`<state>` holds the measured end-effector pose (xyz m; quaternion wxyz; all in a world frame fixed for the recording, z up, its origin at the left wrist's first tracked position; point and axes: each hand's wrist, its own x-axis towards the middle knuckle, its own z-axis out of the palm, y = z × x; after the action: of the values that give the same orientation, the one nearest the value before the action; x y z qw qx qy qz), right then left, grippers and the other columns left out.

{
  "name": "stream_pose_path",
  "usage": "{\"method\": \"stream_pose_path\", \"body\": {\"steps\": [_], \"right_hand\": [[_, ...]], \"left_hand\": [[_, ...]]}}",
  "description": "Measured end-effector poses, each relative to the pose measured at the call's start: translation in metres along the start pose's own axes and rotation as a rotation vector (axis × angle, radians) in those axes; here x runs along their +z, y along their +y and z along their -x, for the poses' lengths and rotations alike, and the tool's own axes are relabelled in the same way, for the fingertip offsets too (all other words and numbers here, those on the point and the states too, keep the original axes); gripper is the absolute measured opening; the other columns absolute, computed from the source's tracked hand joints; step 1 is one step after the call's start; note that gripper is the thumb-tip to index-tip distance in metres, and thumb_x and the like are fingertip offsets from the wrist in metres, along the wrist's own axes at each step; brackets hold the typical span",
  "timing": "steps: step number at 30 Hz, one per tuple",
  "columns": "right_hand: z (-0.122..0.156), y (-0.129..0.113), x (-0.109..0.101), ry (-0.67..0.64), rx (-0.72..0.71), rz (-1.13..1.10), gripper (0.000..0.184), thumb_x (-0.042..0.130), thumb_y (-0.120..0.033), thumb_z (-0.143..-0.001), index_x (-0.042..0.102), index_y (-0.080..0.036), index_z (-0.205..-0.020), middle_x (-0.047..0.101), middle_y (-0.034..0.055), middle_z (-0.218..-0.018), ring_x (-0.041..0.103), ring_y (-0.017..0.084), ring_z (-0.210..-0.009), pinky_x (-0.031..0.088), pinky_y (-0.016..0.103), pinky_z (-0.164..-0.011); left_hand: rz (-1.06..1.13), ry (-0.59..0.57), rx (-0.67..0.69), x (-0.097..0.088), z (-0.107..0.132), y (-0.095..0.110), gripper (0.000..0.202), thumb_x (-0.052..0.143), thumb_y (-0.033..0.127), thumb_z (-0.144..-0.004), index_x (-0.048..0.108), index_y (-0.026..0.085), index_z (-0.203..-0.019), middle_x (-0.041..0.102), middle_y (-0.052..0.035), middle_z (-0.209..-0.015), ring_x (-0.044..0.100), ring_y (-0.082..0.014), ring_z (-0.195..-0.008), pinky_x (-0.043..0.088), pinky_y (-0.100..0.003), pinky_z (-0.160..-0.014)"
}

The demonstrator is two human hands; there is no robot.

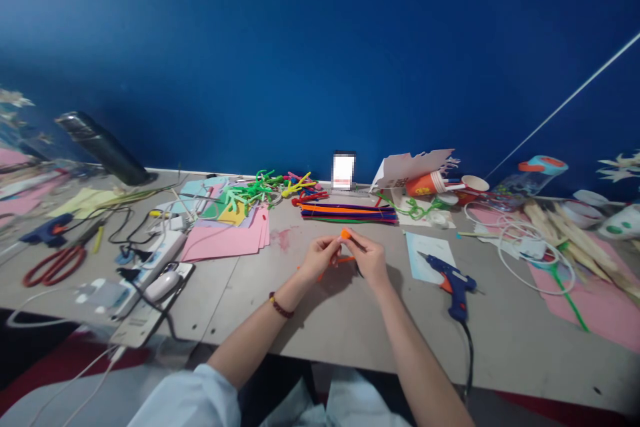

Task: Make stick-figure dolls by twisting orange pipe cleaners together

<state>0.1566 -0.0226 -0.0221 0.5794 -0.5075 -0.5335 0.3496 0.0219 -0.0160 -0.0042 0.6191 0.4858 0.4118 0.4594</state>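
My left hand [323, 257] and my right hand [367, 257] meet above the middle of the table, fingertips pinched together. Between them they hold a small curled orange pipe cleaner [345, 233]; its exact shape is partly hidden by the fingers. Just below the hands, an orange strip [346, 259] shows near the tabletop. Beyond them lies a bundle of purple, orange, red and green pipe cleaners [350, 215]. To the right of my right hand, a blue glue gun [453, 283] rests partly on a light blue card [425, 250].
Pink paper sheets [225, 243] and bent green pipe cleaners [257, 190] lie at left, near a power strip [150, 273], red-handled scissors [60, 263] and a dark bottle [107, 150]. A propped phone [344, 170] stands at the wall. Orange-red paper cups [425, 183] and a coiled white cable [530, 253] are at right.
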Motion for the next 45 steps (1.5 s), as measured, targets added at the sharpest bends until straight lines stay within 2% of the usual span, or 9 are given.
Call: {"method": "stream_pose_path", "body": {"steps": [12,15,20,23,28,32,37,45], "right_hand": [[0.0,-0.002,0.0,-0.003,-0.018,-0.017,0.026,0.07,-0.037,-0.072,0.075,-0.026,-0.095,0.073,0.0026,-0.097,0.069,0.026,-0.09,0.052,0.041,-0.09],[0.0,-0.003,0.001,-0.005,0.006,-0.032,0.025,0.07,-0.037,-0.072,0.075,-0.026,-0.094,0.074,0.0025,-0.095,0.069,0.026,-0.089,0.053,0.04,-0.089],[0.0,-0.004,0.0,-0.014,0.082,-0.121,0.031,0.068,-0.04,-0.073,0.074,-0.024,-0.099,0.073,0.0044,-0.101,0.068,0.024,-0.092,0.053,0.039,-0.088],[-0.001,-0.005,-0.002,-0.021,0.145,-0.241,0.033,0.069,-0.043,-0.072,0.073,-0.022,-0.097,0.072,0.0058,-0.103,0.068,0.023,-0.092,0.053,0.04,-0.09],[-0.002,-0.01,-0.003,-0.059,0.265,-0.374,0.035,0.075,-0.041,-0.066,0.073,-0.021,-0.094,0.074,0.005,-0.093,0.069,0.022,-0.086,0.054,0.039,-0.087],[-0.003,-0.011,-0.003,-0.075,0.288,-0.472,0.03,0.077,-0.04,-0.064,0.074,-0.021,-0.087,0.074,0.0048,-0.091,0.068,0.021,-0.087,0.052,0.038,-0.09],[-0.004,-0.01,-0.002,-0.09,0.382,-0.619,0.03,0.082,-0.037,-0.056,0.075,-0.02,-0.081,0.074,0.0041,-0.085,0.068,0.02,-0.085,0.051,0.037,-0.091],[-0.004,-0.007,-0.001,-0.097,0.414,-0.707,0.028,0.083,-0.036,-0.056,0.075,-0.022,-0.079,0.074,0.0018,-0.086,0.066,0.017,-0.083,0.051,0.033,-0.089]], "left_hand": [[0.0,-0.001,-0.003,-0.001,0.0,-0.005,0.046,0.066,0.059,-0.067,0.062,0.013,-0.064,0.048,0.0026,-0.047,0.04,-0.0066,-0.039,0.034,-0.022,-0.043],[-0.012,-0.001,0.004,-0.001,-0.001,-0.005,0.047,0.065,0.059,-0.068,0.061,0.013,-0.06,0.047,0.0026,-0.047,0.039,-0.0063,-0.039,0.034,-0.022,-0.043],[0.002,-0.043,-0.003,-0.002,-0.003,-0.003,0.046,0.065,0.059,-0.069,0.063,0.013,-0.064,0.046,0.0031,-0.048,0.038,-0.0064,-0.041,0.034,-0.022,-0.045],[-0.042,-0.055,0.057,-0.003,-0.002,-0.002,0.043,0.064,0.055,-0.072,0.067,0.013,-0.072,0.046,0.0032,-0.051,0.038,-0.006,-0.044,0.032,-0.021,-0.046],[-0.119,-0.063,0.144,-0.004,-0.001,0.002,0.043,0.062,0.054,-0.075,0.073,0.014,-0.085,0.053,0.0008,-0.058,0.04,-0.0078,-0.051,0.035,-0.023,-0.052],[-0.199,-0.077,0.246,-0.005,-0.001,0.004,0.041,0.059,0.052,-0.078,0.074,0.014,-0.085,0.057,-0.0014,-0.062,0.046,-0.0105,-0.058,0.038,-0.024,-0.058],[-0.294,-0.102,0.37,-0.008,-0.003,0.002,0.037,0.054,0.046,-0.084,0.072,0.015,-0.086,0.057,-0.0019,-0.063,0.048,-0.0114,-0.061,0.04,-0.025,-0.061],[-0.358,-0.114,0.428,-0.01,-0.005,0.0,0.034,0.052,0.043,-0.087,0.071,0.014,-0.08,0.053,-0.0008,-0.06,0.047,-0.0108,-0.059,0.039,-0.024,-0.059]]}}
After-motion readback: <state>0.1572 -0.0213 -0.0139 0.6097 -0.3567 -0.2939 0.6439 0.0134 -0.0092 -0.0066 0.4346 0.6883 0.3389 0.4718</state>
